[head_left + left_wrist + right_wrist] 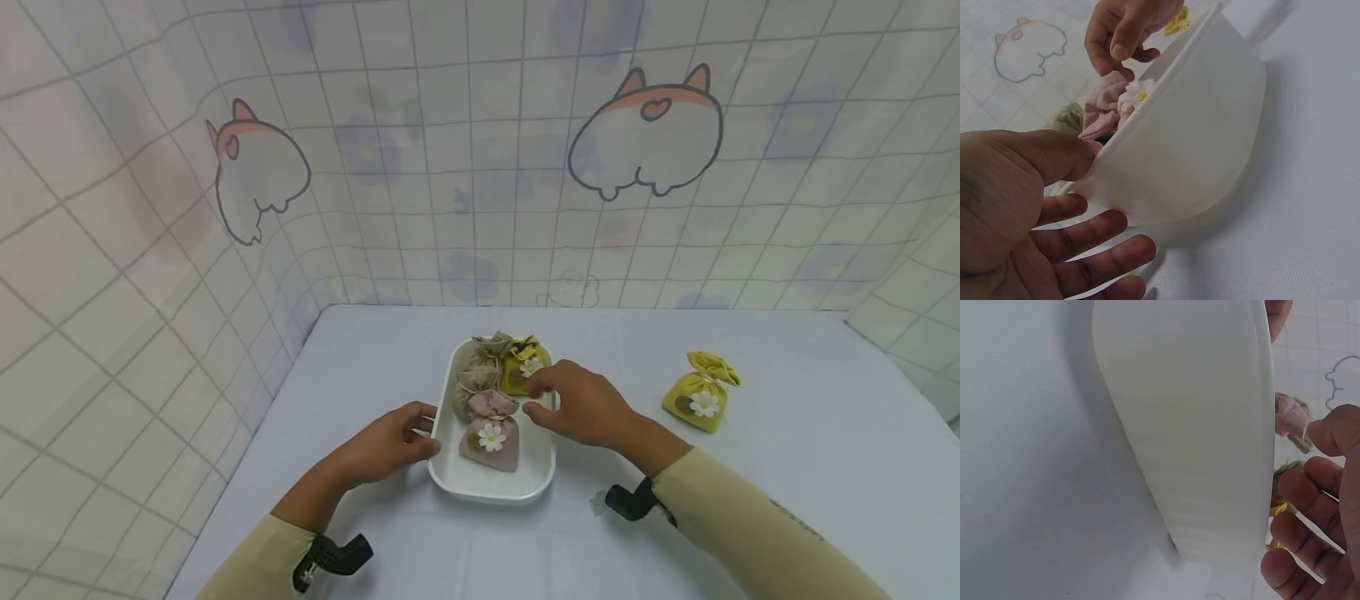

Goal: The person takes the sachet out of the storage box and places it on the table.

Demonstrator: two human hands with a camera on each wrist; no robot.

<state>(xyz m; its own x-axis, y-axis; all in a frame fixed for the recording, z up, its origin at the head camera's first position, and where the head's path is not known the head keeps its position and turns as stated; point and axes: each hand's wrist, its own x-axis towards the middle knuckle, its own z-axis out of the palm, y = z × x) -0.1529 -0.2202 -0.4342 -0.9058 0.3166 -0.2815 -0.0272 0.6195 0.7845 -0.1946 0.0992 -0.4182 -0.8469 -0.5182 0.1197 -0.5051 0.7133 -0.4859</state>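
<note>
A white plastic tray stands on the table in the head view. Inside lie a pink drawstring pouch with a white flower, two beige pouches behind it, and a yellow pouch at the far right corner. My left hand holds the tray's left rim, its thumb at the edge and fingers against the outer wall. Over the right rim, my right hand hovers near the yellow and pink pouches, thumb and fingers apart, holding nothing. Its fingers are loosely bent.
Another yellow pouch with a white flower sits on the table to the right of the tray. A pale cloth covers the table. Behind and beside it hangs a grid-patterned curtain with cartoon animals.
</note>
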